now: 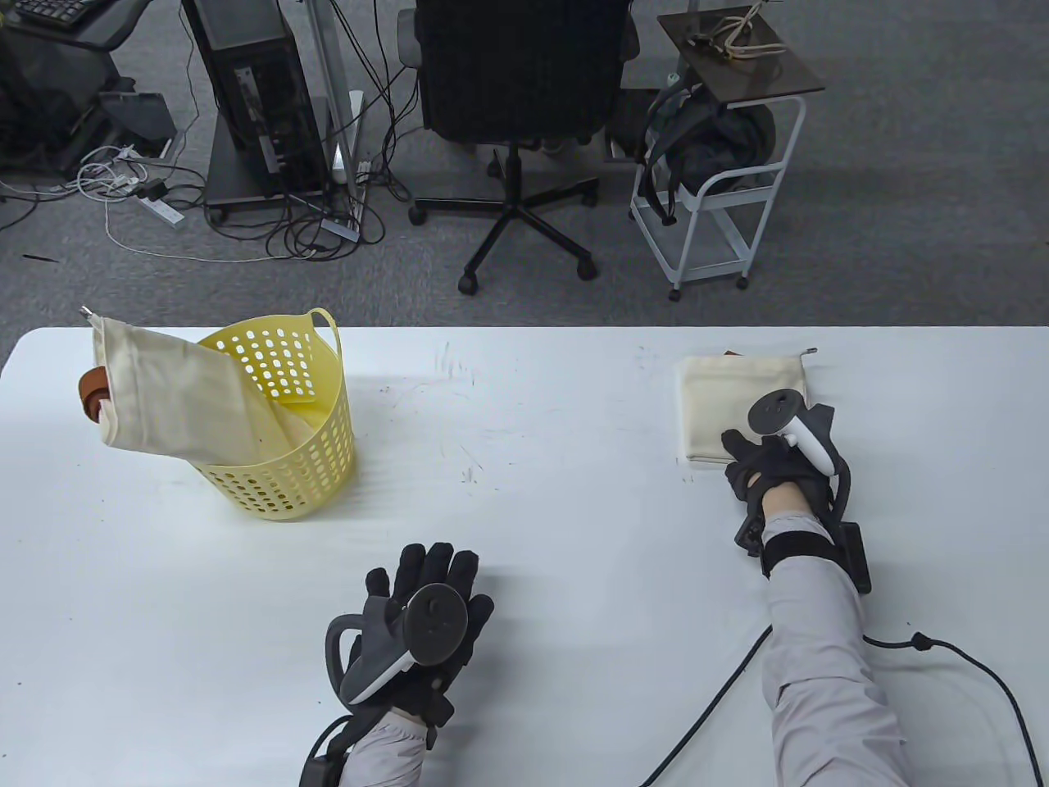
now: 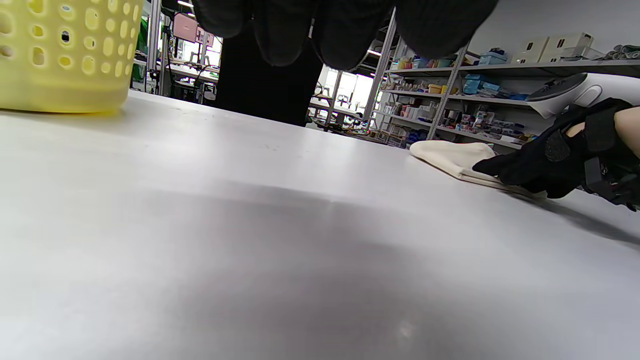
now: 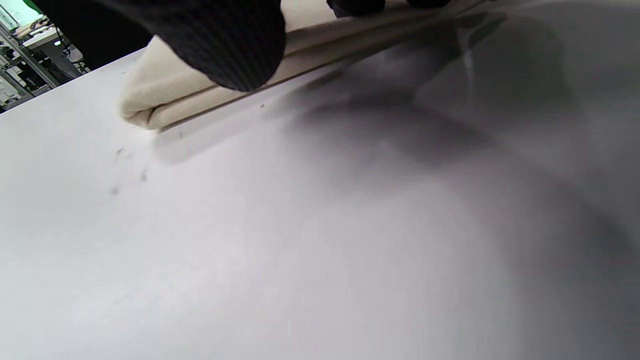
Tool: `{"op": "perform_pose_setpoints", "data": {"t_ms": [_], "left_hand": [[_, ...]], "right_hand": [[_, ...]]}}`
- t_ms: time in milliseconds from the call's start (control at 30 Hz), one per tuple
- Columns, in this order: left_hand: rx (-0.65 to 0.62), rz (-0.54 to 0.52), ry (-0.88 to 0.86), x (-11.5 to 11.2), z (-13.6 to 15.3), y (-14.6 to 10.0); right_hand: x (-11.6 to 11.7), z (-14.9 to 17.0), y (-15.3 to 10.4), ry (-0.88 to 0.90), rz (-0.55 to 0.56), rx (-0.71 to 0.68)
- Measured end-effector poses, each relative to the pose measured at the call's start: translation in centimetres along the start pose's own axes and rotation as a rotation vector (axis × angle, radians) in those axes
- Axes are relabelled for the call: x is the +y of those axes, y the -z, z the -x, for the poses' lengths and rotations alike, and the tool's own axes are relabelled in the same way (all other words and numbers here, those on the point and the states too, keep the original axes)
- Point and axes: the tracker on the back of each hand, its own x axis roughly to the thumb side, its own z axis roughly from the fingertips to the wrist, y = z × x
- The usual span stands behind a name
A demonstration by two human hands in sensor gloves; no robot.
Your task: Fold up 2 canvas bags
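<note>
The folded bag (image 1: pixel 737 402) is lying in a neat square on the far right part of the tabletop (image 1: pixel 557 459), and the right hand (image 1: pixel 766 471) is resting its fingers on the near edge of it, pressing down with the fingers looking fairly straight and not wrapped round the cloth. This bag is looking soft and light, with thick layers stacked at the fold, so it is likely wanting to spring open a little unless something is pushing it flat. The second bag (image 1: pixel 156 393) is hanging out of the yellow basket (image 1: pixel 287 426) at the far left, flopping over the rim, with a brown strap (image 1: pixel 92 393) showing at its outer end. It is looking limp and easy to lift, and a good place to take it is probably at a top corner or by the strap, so it is sliding out without tipping the light basket. The left hand (image 1: pixel 426 607) is lying flat and open on the near middle of the tabletop, holding nothing. There is lots of bare white room between the basket and the folded bag for spreading the cloth out. The basket is sitting near the far left edge, so pulling toward the middle seems safer.
</note>
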Motion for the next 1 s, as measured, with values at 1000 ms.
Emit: {"op": "perform_pose_setpoints", "data": {"t_ms": [1000], "left_hand": [[0.072,-0.151,-0.027,0.2,0.1,-0.4]], "right_hand": [[5.3,-0.6,-20.5,0.264,0.377,-0.463]]}}
